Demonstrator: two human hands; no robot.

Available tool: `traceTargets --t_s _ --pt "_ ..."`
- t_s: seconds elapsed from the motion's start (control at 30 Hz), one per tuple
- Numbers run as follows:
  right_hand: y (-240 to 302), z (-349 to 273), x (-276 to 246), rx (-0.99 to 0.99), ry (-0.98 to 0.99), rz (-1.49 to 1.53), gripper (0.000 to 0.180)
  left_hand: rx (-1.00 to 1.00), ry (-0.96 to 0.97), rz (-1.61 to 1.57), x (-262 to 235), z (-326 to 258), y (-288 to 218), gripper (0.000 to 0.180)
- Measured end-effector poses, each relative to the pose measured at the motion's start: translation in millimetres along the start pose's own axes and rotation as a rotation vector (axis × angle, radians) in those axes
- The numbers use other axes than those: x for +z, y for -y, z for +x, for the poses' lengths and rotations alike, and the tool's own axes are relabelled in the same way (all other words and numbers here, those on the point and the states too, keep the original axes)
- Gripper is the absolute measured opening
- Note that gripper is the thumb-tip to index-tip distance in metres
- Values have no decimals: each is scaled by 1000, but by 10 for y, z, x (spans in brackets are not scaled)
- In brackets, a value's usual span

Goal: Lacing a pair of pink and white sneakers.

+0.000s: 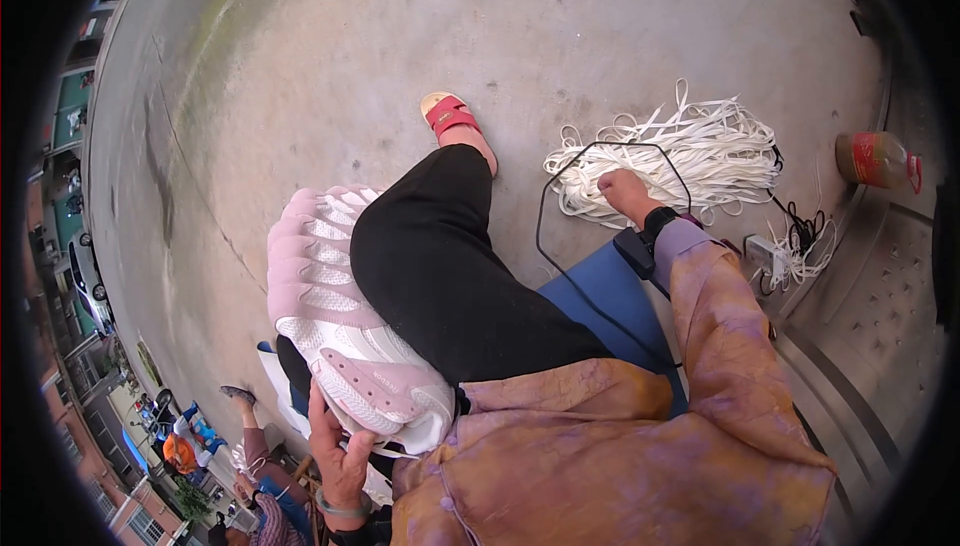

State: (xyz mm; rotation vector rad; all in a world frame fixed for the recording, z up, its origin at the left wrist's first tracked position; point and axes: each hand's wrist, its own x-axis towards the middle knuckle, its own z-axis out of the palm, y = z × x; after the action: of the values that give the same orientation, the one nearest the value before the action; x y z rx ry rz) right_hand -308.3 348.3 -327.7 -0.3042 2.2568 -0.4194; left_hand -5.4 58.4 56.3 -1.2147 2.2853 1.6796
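A row of pink and white shoe uppers, nested in one another, lies along my left thigh. My left hand grips the edge of the nearest shoe upper, which has a row of eyelets; part of the fingers is hidden behind it. A large heap of flat white shoelaces rests on the ground at the right. My right hand is over the near left part of this heap, its fingers curled closed. Whether a lace is between them cannot be made out. A bent black rod loops around that hand.
Beside my right forearm is a blue panel. A plastic bottle with a red label stands at the far right, near a white power strip and tangled black cords. Other people sit at the lower left.
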Motion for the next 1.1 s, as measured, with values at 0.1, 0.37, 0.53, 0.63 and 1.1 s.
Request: traceTargets --t_s 0.1,0.37,0.53,0.63,1.1 --pt "-75 0 232 -42 -195 -27 27 -38 12 3 2 34 -26 94" --pt "-14 24 427 -67 -234 -60 21 -122 0 8 -5 41 -48 101" --pt "-57 42 396 -21 -121 -139 16 -234 30 -19 -81 58 -9 102" --pt "-80 27 362 -8 -230 -114 15 -193 47 -7 -103 116 2 105" --pt "1222 -1083 -794 -520 -87 918 5 352 -44 487 -231 1 275 86"
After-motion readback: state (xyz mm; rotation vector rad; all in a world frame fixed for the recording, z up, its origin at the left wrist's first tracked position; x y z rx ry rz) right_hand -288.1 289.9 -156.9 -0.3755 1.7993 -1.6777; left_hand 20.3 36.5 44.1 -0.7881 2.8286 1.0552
